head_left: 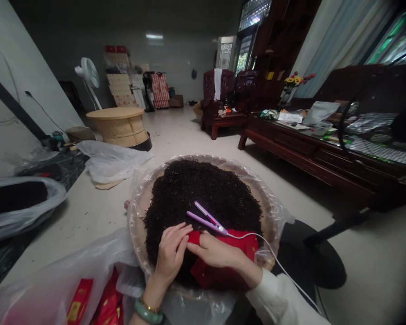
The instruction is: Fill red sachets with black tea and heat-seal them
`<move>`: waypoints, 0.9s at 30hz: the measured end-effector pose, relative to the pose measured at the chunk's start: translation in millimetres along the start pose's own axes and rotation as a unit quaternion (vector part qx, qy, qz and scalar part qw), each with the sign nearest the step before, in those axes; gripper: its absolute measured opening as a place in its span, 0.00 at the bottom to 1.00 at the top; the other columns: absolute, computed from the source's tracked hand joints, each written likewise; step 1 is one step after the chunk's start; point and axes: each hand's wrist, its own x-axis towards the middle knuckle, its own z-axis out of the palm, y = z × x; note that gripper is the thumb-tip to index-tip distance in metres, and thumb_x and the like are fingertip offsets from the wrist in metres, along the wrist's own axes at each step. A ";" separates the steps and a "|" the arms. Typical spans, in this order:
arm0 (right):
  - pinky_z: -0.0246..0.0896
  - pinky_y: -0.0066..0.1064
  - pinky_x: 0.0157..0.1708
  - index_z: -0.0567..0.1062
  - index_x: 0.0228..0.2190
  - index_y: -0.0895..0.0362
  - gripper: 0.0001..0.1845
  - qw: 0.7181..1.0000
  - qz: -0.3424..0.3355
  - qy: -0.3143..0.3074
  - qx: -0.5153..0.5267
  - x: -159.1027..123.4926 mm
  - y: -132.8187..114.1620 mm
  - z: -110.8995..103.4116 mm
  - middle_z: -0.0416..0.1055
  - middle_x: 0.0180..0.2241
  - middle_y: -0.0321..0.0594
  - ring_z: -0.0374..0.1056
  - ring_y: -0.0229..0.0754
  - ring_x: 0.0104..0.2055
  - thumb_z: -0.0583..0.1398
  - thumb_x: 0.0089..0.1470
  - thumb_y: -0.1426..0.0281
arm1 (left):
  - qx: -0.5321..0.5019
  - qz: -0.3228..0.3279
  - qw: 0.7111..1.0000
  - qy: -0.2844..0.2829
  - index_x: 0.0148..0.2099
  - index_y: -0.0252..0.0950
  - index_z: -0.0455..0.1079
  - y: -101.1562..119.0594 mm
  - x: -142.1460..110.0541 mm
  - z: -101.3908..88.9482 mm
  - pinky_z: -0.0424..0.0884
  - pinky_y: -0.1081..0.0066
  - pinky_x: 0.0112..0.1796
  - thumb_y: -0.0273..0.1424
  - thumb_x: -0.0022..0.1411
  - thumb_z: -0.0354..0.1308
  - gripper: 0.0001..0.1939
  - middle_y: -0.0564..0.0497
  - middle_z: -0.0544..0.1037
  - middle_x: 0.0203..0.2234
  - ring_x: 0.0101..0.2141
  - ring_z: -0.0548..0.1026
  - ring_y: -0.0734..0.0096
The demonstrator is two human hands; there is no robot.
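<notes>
Here, left hand: the left hand has its fingers nearly straight and close together, their tips at the edge of a red packet; whether they pinch it, I cannot tell.
Right hand: the right hand is narrowed around the same packet, thumb toward the left hand.
Red packet: between the two hands, over the near part of the dark leaves, mostly hidden by the fingers.
Purple iron: the purple iron lies on the leaves just beyond the hands, its two arms spread apart, tips pointing away to the left.
Cord: a white cord runs from the iron past the right forearm toward the lower right.
Basket: a round basket lined with clear plastic holds the leaves in a broad heap.
More red: other red material lies under and beside the right forearm, on the near right side of the basket.
Plastic bag: at lower left, a cloudy bag has red and gold packets in it.
Wrist: a green bangle and a thin gold-coloured band circle the left wrist.
</notes>
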 end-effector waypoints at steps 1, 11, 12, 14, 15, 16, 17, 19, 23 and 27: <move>0.64 0.32 0.41 0.75 0.37 0.57 0.16 0.999 0.008 0.006 0.040 0.7 2.7 1.7 0.76 0.36 0.40 0.69 0.41 0.37 0.49 0.64 0.66 | 0.033 0.017 0.999 -0.002 0.51 0.39 0.72 -2.4 -3.2 0.6 0.66 0.56 0.52 0.28 0.64 0.48 0.16 0.45 0.79 0.46 0.50 0.74 0.60; 0.55 0.44 0.55 0.75 0.44 0.60 0.39 0.946 0.087 -0.037 0.310 10.5 23.9 21.2 0.74 0.42 0.44 0.66 0.48 0.49 0.48 0.53 0.40 | 0.202 0.052 0.978 -0.023 0.59 0.38 0.63 -10.7 -21.6 4.5 0.49 0.46 0.59 0.22 0.55 0.56 0.29 0.42 0.71 0.55 0.59 0.61 0.51; 0.55 0.44 0.56 0.75 0.43 0.60 0.40 0.944 0.092 -0.043 0.314 11.4 23.0 20.9 0.74 0.42 0.44 0.66 0.48 0.49 0.48 0.53 0.39 | 0.208 0.040 0.977 -0.019 0.59 0.38 0.64 -10.7 -22.9 5.3 0.50 0.46 0.59 0.22 0.54 0.57 0.29 0.42 0.71 0.55 0.58 0.61 0.50; 0.54 0.44 0.57 0.76 0.42 0.60 0.40 0.944 0.099 -0.058 0.309 12.8 20.4 19.4 0.75 0.41 0.44 0.67 0.47 0.48 0.47 0.53 0.39 | 0.219 0.014 0.976 -0.014 0.58 0.39 0.65 -11.5 -26.5 7.1 0.55 0.47 0.55 0.23 0.53 0.59 0.29 0.43 0.72 0.54 0.55 0.64 0.48; 0.54 0.44 0.57 0.77 0.42 0.59 0.40 0.946 0.100 -0.064 0.302 13.4 18.9 18.7 0.75 0.41 0.44 0.68 0.47 0.48 0.46 0.53 0.39 | 0.222 0.002 0.975 -0.013 0.58 0.39 0.66 -12.4 -28.6 8.0 0.58 0.48 0.53 0.23 0.52 0.59 0.29 0.43 0.73 0.53 0.53 0.66 0.48; 0.53 0.44 0.58 0.77 0.41 0.59 0.40 0.948 0.102 -0.066 0.294 14.0 17.5 18.5 0.75 0.41 0.44 0.68 0.47 0.48 0.45 0.53 0.39 | 0.223 -0.006 0.975 -0.012 0.58 0.39 0.66 -13.7 -30.6 9.0 0.61 0.50 0.50 0.23 0.52 0.60 0.29 0.43 0.74 0.52 0.50 0.67 0.48; 0.52 0.44 0.59 0.77 0.41 0.58 0.41 0.949 0.105 -0.066 0.290 14.5 16.5 18.8 0.75 0.42 0.44 0.68 0.47 0.50 0.44 0.54 0.39 | 0.220 -0.010 0.975 -0.011 0.57 0.39 0.67 -15.3 -32.4 10.0 0.64 0.52 0.48 0.23 0.52 0.60 0.29 0.43 0.75 0.51 0.48 0.68 0.49; 0.50 0.44 0.60 0.77 0.43 0.57 0.41 0.944 0.112 -0.056 0.305 15.5 16.2 21.4 0.75 0.42 0.43 0.67 0.47 0.52 0.43 0.53 0.39 | 0.196 0.000 0.981 -0.008 0.58 0.39 0.66 -19.3 -35.0 12.1 0.67 0.55 0.45 0.22 0.51 0.60 0.30 0.43 0.75 0.51 0.45 0.69 0.52; 0.51 0.44 0.60 0.77 0.41 0.57 0.41 0.923 0.126 -0.044 0.361 16.5 21.4 29.4 0.75 0.41 0.43 0.67 0.46 0.51 0.44 0.53 0.38 | 0.124 0.015 0.992 0.000 0.59 0.39 0.63 -25.2 -35.1 15.4 0.72 0.59 0.43 0.20 0.50 0.57 0.33 0.45 0.77 0.48 0.42 0.70 0.57; 0.53 0.43 0.59 0.78 0.39 0.57 0.42 0.922 0.118 -0.045 0.367 14.4 25.2 30.5 0.76 0.39 0.42 0.68 0.45 0.49 0.43 0.52 0.37 | 0.091 -0.005 0.996 0.010 0.57 0.41 0.65 -24.8 -32.2 18.0 0.73 0.59 0.42 0.18 0.49 0.55 0.32 0.47 0.77 0.48 0.42 0.71 0.57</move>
